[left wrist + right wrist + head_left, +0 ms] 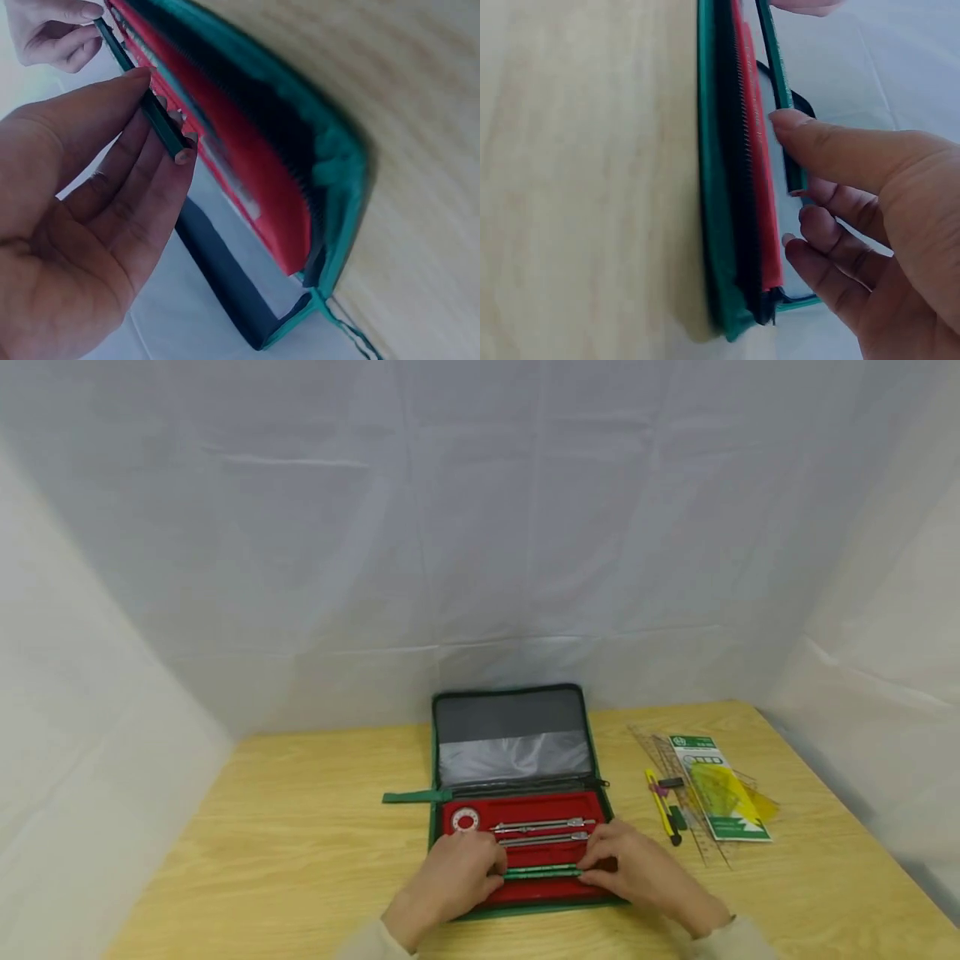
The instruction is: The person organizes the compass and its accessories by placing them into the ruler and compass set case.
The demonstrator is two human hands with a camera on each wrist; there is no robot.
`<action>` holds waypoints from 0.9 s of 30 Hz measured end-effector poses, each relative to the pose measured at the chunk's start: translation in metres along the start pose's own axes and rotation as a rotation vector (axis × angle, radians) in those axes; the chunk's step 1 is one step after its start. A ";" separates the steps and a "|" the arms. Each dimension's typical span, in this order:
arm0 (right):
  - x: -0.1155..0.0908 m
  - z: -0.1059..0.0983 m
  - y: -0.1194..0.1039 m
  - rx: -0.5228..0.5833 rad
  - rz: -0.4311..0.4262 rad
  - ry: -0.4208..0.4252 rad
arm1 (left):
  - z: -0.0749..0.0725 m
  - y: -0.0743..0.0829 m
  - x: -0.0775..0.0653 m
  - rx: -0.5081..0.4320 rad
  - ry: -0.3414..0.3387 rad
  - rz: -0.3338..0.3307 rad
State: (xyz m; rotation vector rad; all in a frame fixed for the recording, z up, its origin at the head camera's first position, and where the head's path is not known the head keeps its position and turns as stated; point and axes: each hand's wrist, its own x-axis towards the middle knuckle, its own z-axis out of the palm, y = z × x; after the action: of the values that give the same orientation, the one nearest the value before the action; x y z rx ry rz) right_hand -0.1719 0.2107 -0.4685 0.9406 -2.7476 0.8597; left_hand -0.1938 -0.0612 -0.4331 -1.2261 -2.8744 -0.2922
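Observation:
Both hands hold a green pencil (542, 874) level over the front part of an open zip case (525, 908) with a red tray. My left hand (459, 870) pinches the pencil's left end between thumb and fingers; its flat end sticks out past them in the left wrist view. At the other end my right hand (630, 868) pinches with thumb and fingertips. A second green stripe runs alongside the pencil in the head view. Farther back in the tray lie metal compasses (543, 823) and a white ring-shaped piece (465, 819), partly behind my left hand.
The case's grey lid (510, 718) leans up at the back, and a green strap (408, 797) extends left. To the right lie a yellow cutter (662, 806), clear rulers (697, 835) and a green-and-white packet (738, 828). White sheeting (480, 527) encloses the wooden table (300, 843).

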 end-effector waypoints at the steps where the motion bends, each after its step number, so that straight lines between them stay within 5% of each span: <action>1: 0.000 0.001 0.001 0.007 0.009 -0.016 | 0.002 0.000 -0.001 0.001 0.001 0.004; 8: 0.000 0.005 0.001 0.007 0.082 -0.059 | 0.008 -0.002 -0.004 -0.021 0.004 -0.017; 27: -0.001 0.006 0.003 -0.025 0.069 -0.049 | 0.004 -0.027 -0.023 -0.184 0.007 -0.037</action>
State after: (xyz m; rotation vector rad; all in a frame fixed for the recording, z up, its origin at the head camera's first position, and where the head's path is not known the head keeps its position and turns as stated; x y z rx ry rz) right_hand -0.1729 0.2098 -0.4757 0.8792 -2.8404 0.8209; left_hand -0.1967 -0.0956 -0.4434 -1.1938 -2.9221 -0.5716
